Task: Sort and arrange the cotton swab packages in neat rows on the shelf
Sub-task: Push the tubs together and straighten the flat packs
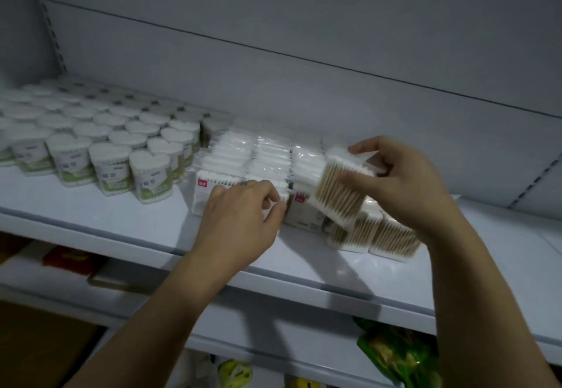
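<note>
Now right hand [404,184] grips wooden-stick swab package [340,193], tilted, sticks roughly upright, above rows on shelf [106,214]; left hand [240,220], just left, pinches front white package [282,190]; loose packages [389,235] lie near-right.

Your R hand [398,181] grips a tilted wood-stick swab pkg [340,193] above the shelf [121,223]. At its 8 o'clock, your L hand [240,217] pinches the front pkg [285,194] of the upright pkg rows [261,159]. Heart-shaped tubs [100,144] stand at L hand's 10 o'clock.
</note>
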`<action>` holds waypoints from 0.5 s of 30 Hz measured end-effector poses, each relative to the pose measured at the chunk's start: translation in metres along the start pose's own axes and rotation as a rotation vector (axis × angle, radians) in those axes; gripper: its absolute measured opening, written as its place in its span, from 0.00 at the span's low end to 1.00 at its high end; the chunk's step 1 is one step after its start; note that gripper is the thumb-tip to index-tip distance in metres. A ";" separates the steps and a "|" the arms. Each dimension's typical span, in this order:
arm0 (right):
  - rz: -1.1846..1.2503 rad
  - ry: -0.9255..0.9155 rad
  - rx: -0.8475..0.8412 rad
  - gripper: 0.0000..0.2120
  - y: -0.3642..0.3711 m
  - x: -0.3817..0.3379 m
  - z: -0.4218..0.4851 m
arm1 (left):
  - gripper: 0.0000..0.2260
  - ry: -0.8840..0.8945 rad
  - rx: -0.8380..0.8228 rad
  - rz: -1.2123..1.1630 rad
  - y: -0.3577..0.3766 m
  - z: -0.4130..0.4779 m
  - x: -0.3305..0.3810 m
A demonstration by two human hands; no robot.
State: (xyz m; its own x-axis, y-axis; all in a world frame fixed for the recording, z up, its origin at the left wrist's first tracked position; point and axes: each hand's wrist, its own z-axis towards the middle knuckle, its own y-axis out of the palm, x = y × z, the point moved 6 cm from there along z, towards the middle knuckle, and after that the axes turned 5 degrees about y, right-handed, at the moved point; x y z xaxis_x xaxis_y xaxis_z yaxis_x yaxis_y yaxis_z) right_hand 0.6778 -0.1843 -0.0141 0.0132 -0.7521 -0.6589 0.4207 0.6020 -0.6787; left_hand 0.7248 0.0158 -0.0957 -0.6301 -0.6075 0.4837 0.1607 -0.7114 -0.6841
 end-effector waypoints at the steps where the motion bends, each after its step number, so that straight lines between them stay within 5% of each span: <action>1: 0.069 -0.007 0.043 0.14 -0.003 -0.002 0.000 | 0.10 0.005 0.023 -0.119 -0.004 0.000 0.009; 3: 0.215 -0.001 0.125 0.11 -0.001 -0.005 -0.002 | 0.16 0.037 0.031 -0.279 -0.008 0.000 0.033; 6: 0.359 0.029 0.135 0.12 0.013 -0.007 -0.009 | 0.22 0.090 0.053 -0.183 -0.006 -0.002 0.062; 10: 0.536 0.005 -0.022 0.13 0.018 -0.006 -0.014 | 0.15 0.033 0.170 -0.194 -0.008 -0.001 0.064; 13: 0.248 -0.140 -0.026 0.18 0.006 -0.002 -0.013 | 0.06 -0.076 0.187 -0.459 -0.011 -0.004 0.050; 15: 0.031 -0.201 -0.015 0.23 0.003 -0.001 -0.013 | 0.11 -0.101 0.151 -0.559 -0.011 -0.010 0.044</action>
State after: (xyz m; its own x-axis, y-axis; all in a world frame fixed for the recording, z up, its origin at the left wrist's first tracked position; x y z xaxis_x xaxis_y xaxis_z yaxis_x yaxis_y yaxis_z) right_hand 0.6669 -0.1779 -0.0196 0.2080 -0.7704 -0.6026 0.4034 0.6288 -0.6647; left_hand 0.6878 0.0003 -0.0717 -0.5757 -0.1509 0.8036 -0.0641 -0.9715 -0.2283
